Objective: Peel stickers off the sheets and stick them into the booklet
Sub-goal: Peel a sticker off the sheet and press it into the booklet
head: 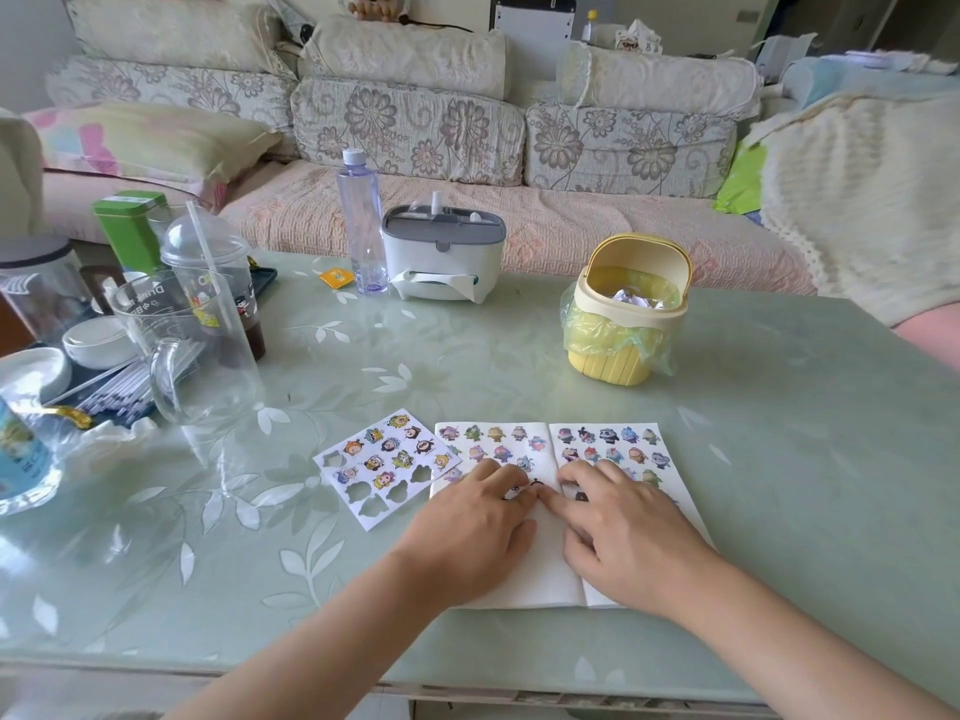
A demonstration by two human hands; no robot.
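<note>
Indoors, booklet (524,574) on green table (779,407), sofa (410,127) behind.

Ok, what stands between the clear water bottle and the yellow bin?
In the head view, a white and grey tissue box stands there, close beside the bottle.

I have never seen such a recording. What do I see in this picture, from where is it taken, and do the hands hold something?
There is no machine: a person works with bare hands, and one camera worn on the head looks down at them. On the green table lies an open booklet, already carrying many cartoon stickers. Left of it lies a sticker sheet with some empty holes. The left hand and right hand rest on the booklet, fingertips meeting near its fold; they seem to press, not grip. Farther back stand a yellow bin, a tissue box and a bottle.
</note>
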